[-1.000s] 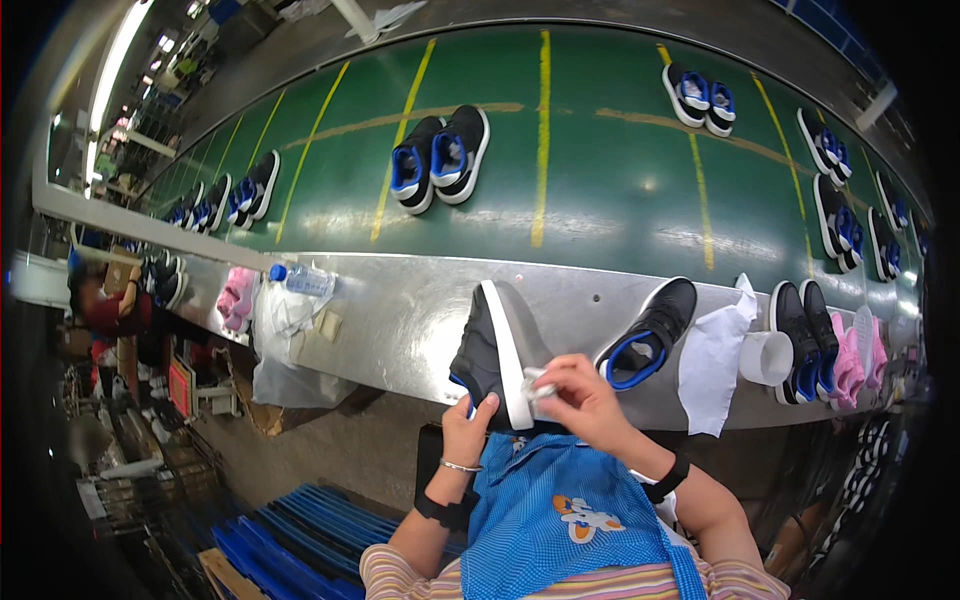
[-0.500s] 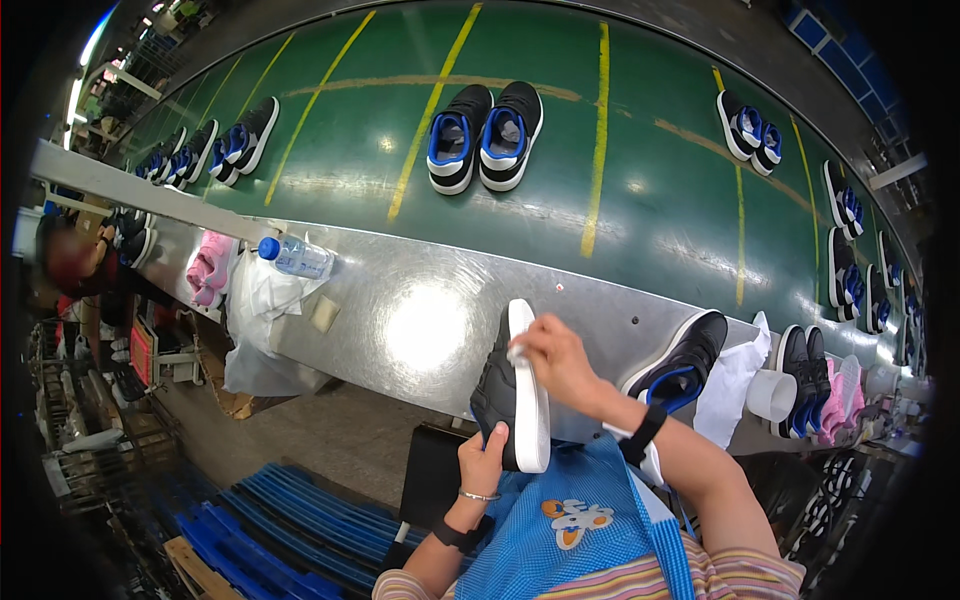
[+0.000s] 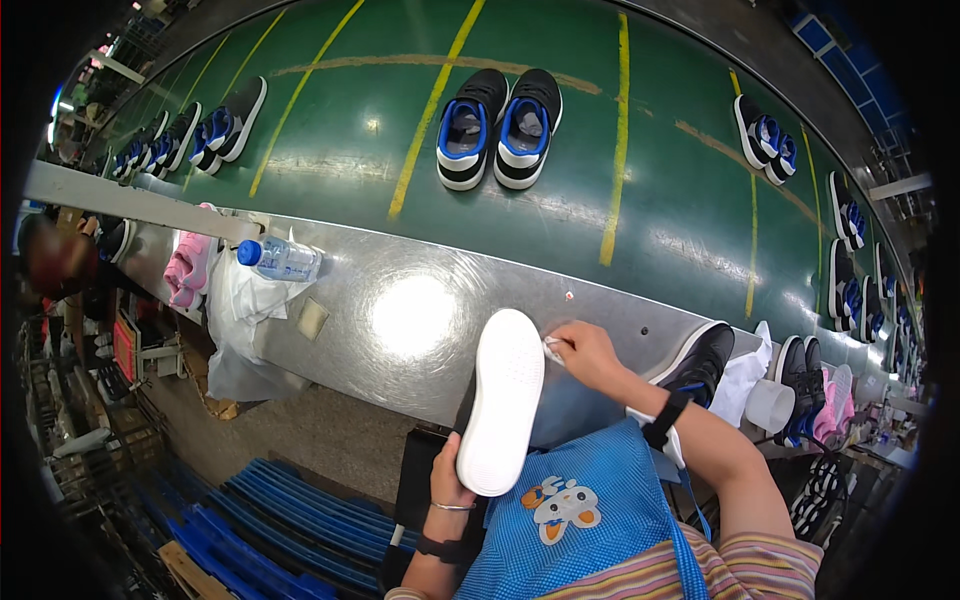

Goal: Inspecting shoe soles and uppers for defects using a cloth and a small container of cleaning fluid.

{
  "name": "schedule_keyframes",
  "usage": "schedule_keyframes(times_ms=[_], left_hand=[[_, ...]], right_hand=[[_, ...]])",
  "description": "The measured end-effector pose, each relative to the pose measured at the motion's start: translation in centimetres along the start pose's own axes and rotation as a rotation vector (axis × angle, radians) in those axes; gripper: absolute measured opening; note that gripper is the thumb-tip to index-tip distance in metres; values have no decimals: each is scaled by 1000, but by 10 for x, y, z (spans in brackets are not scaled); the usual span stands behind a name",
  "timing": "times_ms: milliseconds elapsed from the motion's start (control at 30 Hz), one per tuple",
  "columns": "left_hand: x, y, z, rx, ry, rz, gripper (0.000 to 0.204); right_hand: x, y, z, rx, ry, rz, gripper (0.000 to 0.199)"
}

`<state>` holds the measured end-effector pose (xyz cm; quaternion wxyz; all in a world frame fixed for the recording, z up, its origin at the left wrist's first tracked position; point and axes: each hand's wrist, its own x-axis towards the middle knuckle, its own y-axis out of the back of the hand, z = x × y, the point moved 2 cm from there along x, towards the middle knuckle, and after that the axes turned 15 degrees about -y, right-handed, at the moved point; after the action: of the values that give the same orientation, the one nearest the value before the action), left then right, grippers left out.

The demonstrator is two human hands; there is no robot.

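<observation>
A black sneaker [image 3: 503, 400] is tilted so its white sole faces me, over the near edge of the metal ledge. My left hand [image 3: 449, 472] grips it by the lower end, fingers partly hidden behind the shoe. Just right of the sole, my right hand [image 3: 582, 352] pinches a small white cloth [image 3: 552, 348] at the sole's edge; whether it touches the shoe I cannot tell. Another black sneaker [image 3: 697, 362] with a white sole lies on the ledge beyond my right wrist.
Pairs of black-and-blue sneakers [image 3: 521, 125] sit on the green conveyor belt [image 3: 330, 140]. Along the metal ledge [image 3: 350, 270] are a water bottle [image 3: 280, 259], pink shoes [image 3: 187, 268], a beige block [image 3: 313, 318], white paper [image 3: 737, 385] and a white roll [image 3: 770, 405]. Blue slats [image 3: 300, 520] stand lower left.
The sneaker has been turned from its side so that its whole sole faces me. My right hand has moved a little right, off the sidewall, with the cloth still pinched.
</observation>
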<state>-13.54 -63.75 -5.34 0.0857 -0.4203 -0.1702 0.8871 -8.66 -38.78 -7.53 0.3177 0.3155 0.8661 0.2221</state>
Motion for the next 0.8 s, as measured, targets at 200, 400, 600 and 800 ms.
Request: schedule_keyframes(times_ms=[200,400,600,800], left_hand=[[12,19,-5,-442,246,-262,37],[6,20,-4,-565,343,-56,41],[-3,2,0,-482,321,-12,35],[-9,-20,0,-496,277,-21,32]], right_hand=[[25,-3,-25,282,-8,-24,13],[12,-23,-21,364,-67,-123,13],[-29,-10,-37,550,-152,-74,14],[-88,-9,-55,624,-38,-182,17]])
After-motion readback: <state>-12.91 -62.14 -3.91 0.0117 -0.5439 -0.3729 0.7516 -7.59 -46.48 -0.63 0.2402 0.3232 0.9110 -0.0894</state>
